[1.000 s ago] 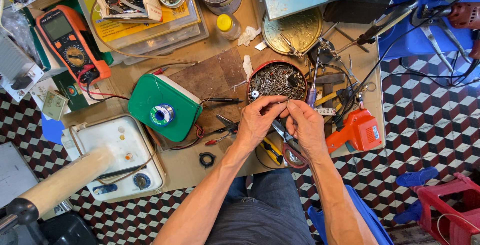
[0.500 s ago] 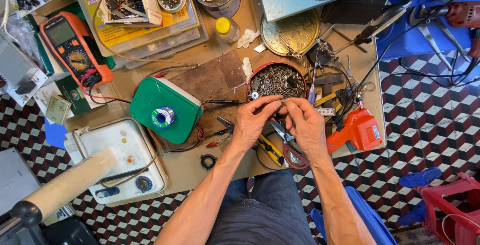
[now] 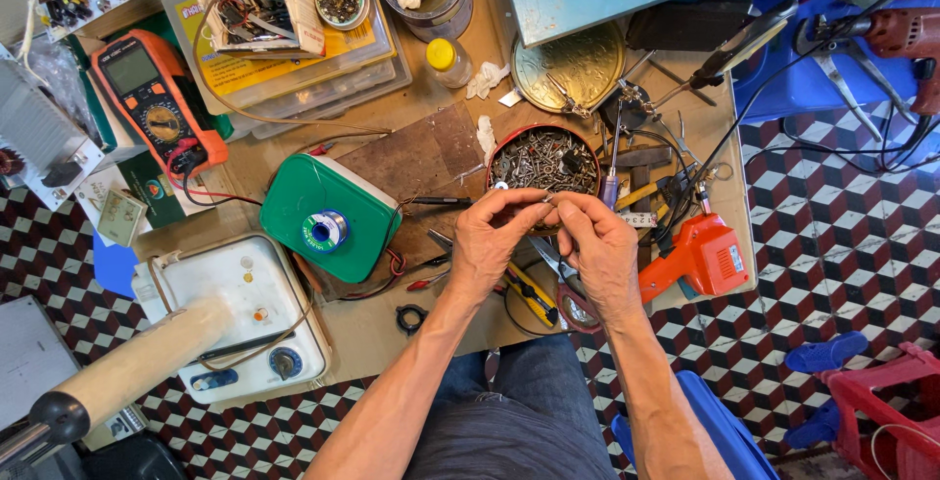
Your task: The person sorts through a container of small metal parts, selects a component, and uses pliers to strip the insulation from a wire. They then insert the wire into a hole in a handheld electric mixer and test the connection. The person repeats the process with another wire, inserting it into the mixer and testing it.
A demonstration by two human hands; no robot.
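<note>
Head view, looking straight down on a crowded counter (image 3: pixel 392 328).

Left hand (image 3: pixel 490 245) and right hand (image 3: pixel 599 250) brought together near the front edge, fingertips meeting over the near rim of a round tin of screws (image 3: pixel 545 160). Both grips pinched on one tiny metal part (image 3: pixel 545 202), too small to identify; held in the air, just above the tin's rim and clear of the counter.

Risks, as a judgement:
- Slip from the pinch: so small a part, held by fingertips alone, likely lost among the screws in the tin, or off the front edge onto the checkered floor (image 3: pixel 832 274), hard to spot against that pattern.
- Pliers with yellow handles (image 3: pixel 529 294) lying directly beneath the wrists: a lowered forearm could nudge them off the front edge.
- Orange tool (image 3: pixel 700 257) at the front right corner, partly overhanging; wires trailing close to the right hand, easily snagged by an elbow.
- Green box with solder spool (image 3: pixel 328 217) just left of the left hand, red leads looping nearby: a sideways sweep could catch them.
</note>
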